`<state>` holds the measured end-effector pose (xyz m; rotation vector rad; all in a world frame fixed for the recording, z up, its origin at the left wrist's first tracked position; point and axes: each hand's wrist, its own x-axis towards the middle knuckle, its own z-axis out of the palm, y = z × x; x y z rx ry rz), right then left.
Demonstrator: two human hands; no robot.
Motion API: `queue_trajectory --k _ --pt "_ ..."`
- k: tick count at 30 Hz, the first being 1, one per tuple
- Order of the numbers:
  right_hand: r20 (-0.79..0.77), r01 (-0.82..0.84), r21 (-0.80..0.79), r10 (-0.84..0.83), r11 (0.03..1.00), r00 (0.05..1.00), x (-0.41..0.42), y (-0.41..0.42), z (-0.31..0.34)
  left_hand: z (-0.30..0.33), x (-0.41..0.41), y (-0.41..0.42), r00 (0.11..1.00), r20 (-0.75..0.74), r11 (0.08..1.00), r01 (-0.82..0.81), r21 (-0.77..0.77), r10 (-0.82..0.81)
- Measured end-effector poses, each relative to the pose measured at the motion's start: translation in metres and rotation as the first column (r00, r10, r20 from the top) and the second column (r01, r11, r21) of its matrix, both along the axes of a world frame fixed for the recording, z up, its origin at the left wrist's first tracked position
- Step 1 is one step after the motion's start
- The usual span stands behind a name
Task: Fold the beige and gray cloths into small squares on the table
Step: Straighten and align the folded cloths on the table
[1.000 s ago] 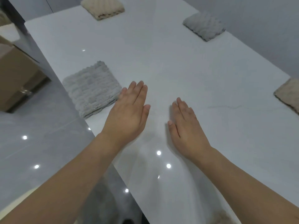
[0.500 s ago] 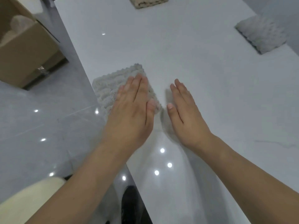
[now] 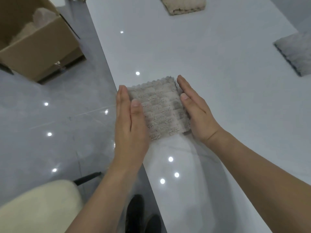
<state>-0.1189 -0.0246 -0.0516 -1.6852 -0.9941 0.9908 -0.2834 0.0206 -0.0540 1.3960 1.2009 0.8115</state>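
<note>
A folded gray cloth [image 3: 159, 108] lies as a small square at the left edge of the white table [image 3: 218, 81]. My left hand [image 3: 130, 120] presses flat against its left side, thumb resting on top. My right hand [image 3: 195, 108] presses against its right side, fingers straight and together. The cloth is squeezed between both palms. A folded beige cloth [image 3: 183, 5] lies at the far end of the table. Another folded gray cloth [image 3: 296, 51] sits at the right edge of the view.
An open cardboard box [image 3: 33, 41] with cloth inside stands on the gray tiled floor at the left. A cream seat cushion [image 3: 37, 207] and a dark shoe [image 3: 134, 214] show below the table edge.
Both hands moved from lying flat on the table to either side of the gray cloth. The left hand slid off its top to its left edge. The camera view shifted left.
</note>
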Motion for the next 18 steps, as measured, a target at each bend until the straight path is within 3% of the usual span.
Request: queue_trajectory --k 8,15,18 --pt "-0.023 -0.02 0.029 0.02 0.999 1.0 -0.014 0.008 -0.005 -0.008 0.005 0.0 0.987 0.161 0.998 0.019 -0.066 -0.008" --pt "-0.013 -0.013 0.039 0.013 0.999 1.0 -0.014 0.008 -0.008 -0.008 0.009 -0.003 0.995 0.099 1.0 0.02 -0.021 -0.017" --pt "0.067 -0.035 0.037 0.032 0.999 0.997 -0.014 0.008 -0.008 -0.008 0.008 -0.004 0.999 0.03 0.999 0.042 0.032 -0.043"
